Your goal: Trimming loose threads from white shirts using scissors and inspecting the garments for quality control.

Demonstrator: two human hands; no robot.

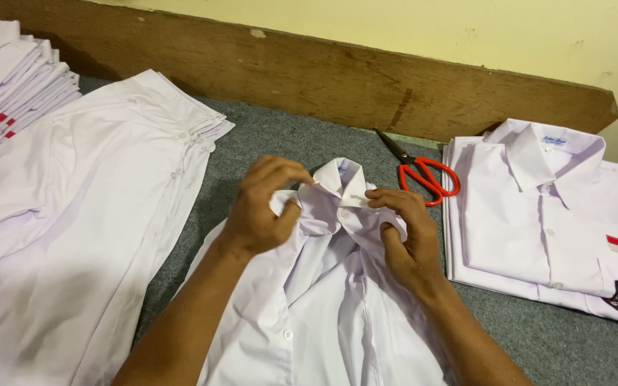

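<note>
Work surface: grey felt-covered table (280,136), a wooden board along its back edge.
Left pile: unfolded white shirts (73,214) spread wide.
Right stack: folded white shirts (538,214), badge on the pocket.
Centre: white shirt (323,300) lying open, collar away from the person.
Left hand (259,207): fingers pinched on the collar.
Right hand (402,236): fingers clamped on the collar's other side.
Scissors (423,175): red-handled, just beside the folded stack.
</note>
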